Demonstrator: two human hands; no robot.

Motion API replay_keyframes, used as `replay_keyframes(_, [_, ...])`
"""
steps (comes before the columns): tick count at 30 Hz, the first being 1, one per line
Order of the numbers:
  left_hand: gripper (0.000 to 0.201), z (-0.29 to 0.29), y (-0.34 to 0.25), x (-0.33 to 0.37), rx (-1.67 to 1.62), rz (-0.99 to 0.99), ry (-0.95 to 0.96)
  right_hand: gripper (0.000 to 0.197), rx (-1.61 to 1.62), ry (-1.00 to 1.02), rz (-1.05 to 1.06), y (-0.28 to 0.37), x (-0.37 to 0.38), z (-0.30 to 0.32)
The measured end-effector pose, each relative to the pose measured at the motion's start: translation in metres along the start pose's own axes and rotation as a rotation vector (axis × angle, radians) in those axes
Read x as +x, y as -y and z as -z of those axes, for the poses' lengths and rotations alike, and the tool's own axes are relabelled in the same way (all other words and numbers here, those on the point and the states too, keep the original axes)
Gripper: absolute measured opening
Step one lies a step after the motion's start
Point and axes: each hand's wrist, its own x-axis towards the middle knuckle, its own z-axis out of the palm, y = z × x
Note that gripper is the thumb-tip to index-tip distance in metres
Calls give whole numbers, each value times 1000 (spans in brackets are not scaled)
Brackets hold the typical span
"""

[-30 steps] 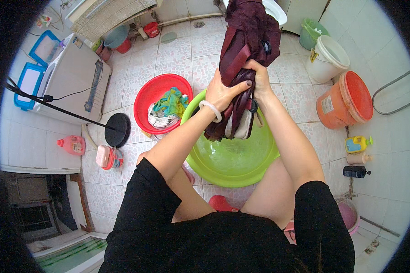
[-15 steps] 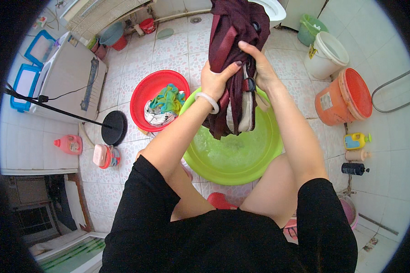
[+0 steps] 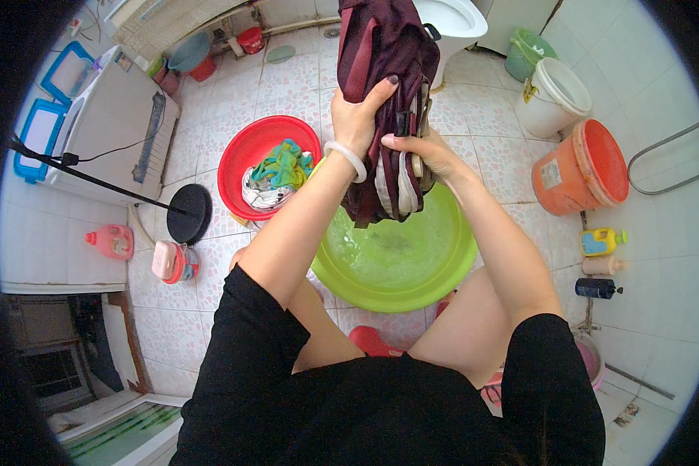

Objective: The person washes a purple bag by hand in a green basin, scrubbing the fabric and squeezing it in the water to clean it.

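A bunched maroon bag (image 3: 388, 54), with straps, a dark buckle and whitish inner parts, hangs over the far side of a lime-green basin (image 3: 400, 301) of water. My left hand (image 3: 356, 120) wears a white bangle and grips the bag's left side, thumb across the front. Lower on its right edge, my right hand (image 3: 431, 155) is closed round the cloth beside the pale folds. Fingers behind the bag are hidden. Left of the green basin stands a red basin (image 3: 227, 159) holding green, yellow and white cloths (image 3: 281, 171).
On the left are a white washing machine (image 3: 124, 128), a black round stand base (image 3: 189, 214) and a pink bottle (image 3: 115, 241). An orange bucket (image 3: 555, 182), a white bucket (image 3: 534, 116) and several bottles line the right wall. A white toilet (image 3: 454, 19) stands at the far side.
My right hand has slid down the bag and now sits lower than my left. The bag has turned a little and hangs slightly further left and higher.
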Motion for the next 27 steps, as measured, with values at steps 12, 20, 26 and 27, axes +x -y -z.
replay_keyframes(12, [38, -2, 26, 5, -36, -45, -190, 35, 174, -214, 112, -30, 23, -1])
replay_keyframes(20, [38, -5, 28, 0, -8, -83, -107, 45, 136, -19, -176, -20, 8, 9])
replay_keyframes(26, [38, 3, 34, 10, 90, -111, -3, 36, 205, -4, -146, -28, 10, 10])
replay_keyframes(27, [39, 0, 29, 10, 65, -80, 35, 33, 194, -34, -116, -31, 16, 14])
